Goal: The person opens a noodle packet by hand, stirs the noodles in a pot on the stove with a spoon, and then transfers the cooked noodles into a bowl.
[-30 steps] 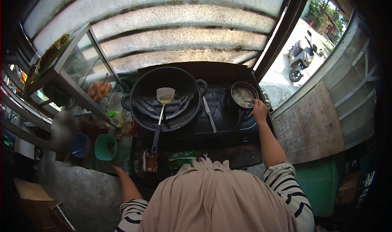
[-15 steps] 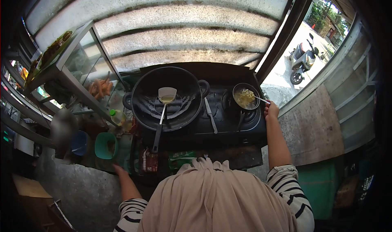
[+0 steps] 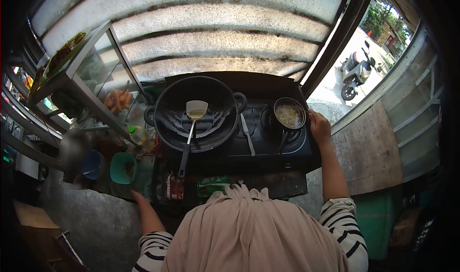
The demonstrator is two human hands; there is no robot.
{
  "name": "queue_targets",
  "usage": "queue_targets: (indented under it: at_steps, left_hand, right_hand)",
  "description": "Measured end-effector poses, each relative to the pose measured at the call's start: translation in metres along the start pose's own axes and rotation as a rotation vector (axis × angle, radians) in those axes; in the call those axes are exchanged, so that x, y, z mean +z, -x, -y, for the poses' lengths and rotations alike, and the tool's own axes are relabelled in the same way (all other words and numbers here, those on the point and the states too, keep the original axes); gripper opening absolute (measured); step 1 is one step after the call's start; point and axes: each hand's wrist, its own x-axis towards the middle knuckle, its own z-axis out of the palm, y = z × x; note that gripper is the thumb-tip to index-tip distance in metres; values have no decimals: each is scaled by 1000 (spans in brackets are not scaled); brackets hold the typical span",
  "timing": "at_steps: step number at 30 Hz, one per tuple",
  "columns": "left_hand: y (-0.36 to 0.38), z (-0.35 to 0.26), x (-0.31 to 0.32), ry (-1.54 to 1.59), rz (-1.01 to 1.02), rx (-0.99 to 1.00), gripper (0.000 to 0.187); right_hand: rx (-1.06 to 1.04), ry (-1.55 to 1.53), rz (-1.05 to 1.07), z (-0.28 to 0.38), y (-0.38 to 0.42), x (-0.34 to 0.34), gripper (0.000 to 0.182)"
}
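My right hand (image 3: pixel 319 125) is closed at the right rim of a small dark pan (image 3: pixel 283 139), gripping a thin metal utensil that is mostly hidden now. Pale yellow, noodle-like food (image 3: pixel 288 114) lies in liquid in this pan, which sits on the black stove (image 3: pixel 225 153). Low on the left, my left hand (image 3: pixel 139 196) rests by the counter edge below a turquoise container (image 3: pixel 123 170). It holds nothing visible, with its fingers extended. To the left on the stove, a big black wok (image 3: pixel 165 110) has a spatula (image 3: pixel 196 110) lying across it.
A knife (image 3: pixel 247 135) lies between wok and pan. Left of the stove stand a glass display case (image 3: pixel 103 75), a green-capped bottle (image 3: pixel 138 135) and a blue container (image 3: pixel 93 165). Red and green packets (image 3: pixel 211 186) lie below the stove front. A scooter (image 3: pixel 357 73) stands outside.
My right hand has shifted slightly right and lower beside the pan. The food strands lifted earlier are back down in the liquid, and the utensil shows far less. My left hand has barely moved.
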Motion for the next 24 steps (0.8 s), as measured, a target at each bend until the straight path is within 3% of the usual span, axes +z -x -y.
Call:
queue_targets:
  at_steps: [7,19,21,22,24]
  left_hand:
    - [-15,11,1,103,61,26,56]
    - [10,0,4,73,59,48,56]
    - [14,-2,5,65,52,40,57]
    - [10,0,5,56,45,33,57]
    - [-10,10,-1,60,80,47,56]
  right_hand:
    - [-23,-50,-33,3,0,2,19]
    - [163,-158,15,-41,32,66,20]
    - [612,-461,212,-41,32,66,21]
    - [613,-461,211,-50,34,72,21]
    - [918,-891,170,-68,36,82,20]
